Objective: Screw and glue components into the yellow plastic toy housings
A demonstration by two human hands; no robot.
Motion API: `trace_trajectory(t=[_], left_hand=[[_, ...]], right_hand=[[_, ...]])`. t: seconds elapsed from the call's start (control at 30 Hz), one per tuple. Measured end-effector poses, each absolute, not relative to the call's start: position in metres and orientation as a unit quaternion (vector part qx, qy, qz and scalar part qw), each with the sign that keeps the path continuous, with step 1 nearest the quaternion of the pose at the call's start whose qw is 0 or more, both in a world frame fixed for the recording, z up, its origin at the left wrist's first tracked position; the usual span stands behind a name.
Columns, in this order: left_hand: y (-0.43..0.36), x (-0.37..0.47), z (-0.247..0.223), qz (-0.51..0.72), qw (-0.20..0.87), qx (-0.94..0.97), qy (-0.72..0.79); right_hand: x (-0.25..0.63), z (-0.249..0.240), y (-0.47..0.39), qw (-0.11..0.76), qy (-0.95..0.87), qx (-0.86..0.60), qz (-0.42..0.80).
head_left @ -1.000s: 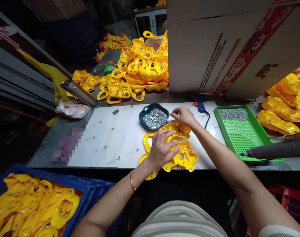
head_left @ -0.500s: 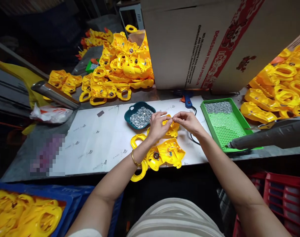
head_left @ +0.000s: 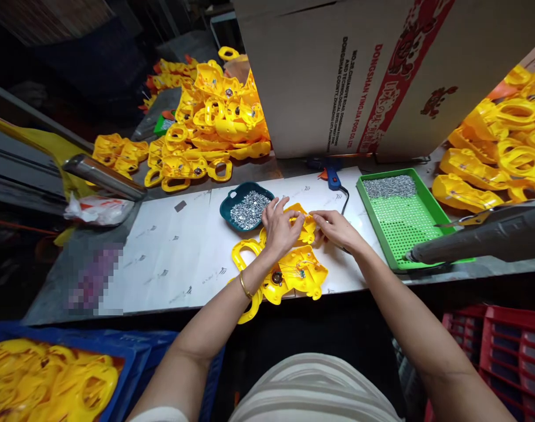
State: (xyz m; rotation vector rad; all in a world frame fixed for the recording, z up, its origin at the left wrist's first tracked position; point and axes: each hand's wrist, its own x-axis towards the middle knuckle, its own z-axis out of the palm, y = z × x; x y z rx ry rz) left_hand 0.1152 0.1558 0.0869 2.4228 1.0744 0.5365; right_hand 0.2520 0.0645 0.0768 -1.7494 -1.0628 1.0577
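Observation:
Over the farther yellow plastic toy shell half (head_left: 297, 208) I hold my left hand (head_left: 281, 227), thumb and index finger pinched together; whatever sits between the tips is too small to make out. My right hand (head_left: 335, 228) is closed at the right edge of that shell, thumb on top and fingers curled beside it. Nearer to me lies a second yellow shell half (head_left: 309, 266), inside up, with a round dark speaker-like part, thin wires and a small circuit board. Just left of my left hand, a dark teal dish (head_left: 226, 217) holds many small silvery screws.
A green tray (head_left: 390, 234) with metal pieces is to the right, a dark power-tool-like object (head_left: 483, 234) across it. Behind are a blue-handled glue gun (head_left: 333, 179), a cardboard box (head_left: 302, 88) and yellow shell piles (head_left: 227, 117). A blue crate (head_left: 135, 357) stands lower left.
My right hand has lowered from a fingertip meeting with my left above the shell to the shell's right edge. The left fingers have spread a little. The view has shifted slightly.

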Motion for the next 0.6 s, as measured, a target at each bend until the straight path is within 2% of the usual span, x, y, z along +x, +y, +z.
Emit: trace_trajectory(t=[0.4,0.6], left_hand=[[0.152,0.118,0.084,0.197,0.186,0.882,0.385],[0.155,0.113,0.077,0.200,0.188,0.890,0.365]], right_hand=[[0.250,0.072,0.065,0.425,-0.424,-0.686,0.412],[0.249,0.079,0.075,0.437,-0.381,-0.661,0.476]])
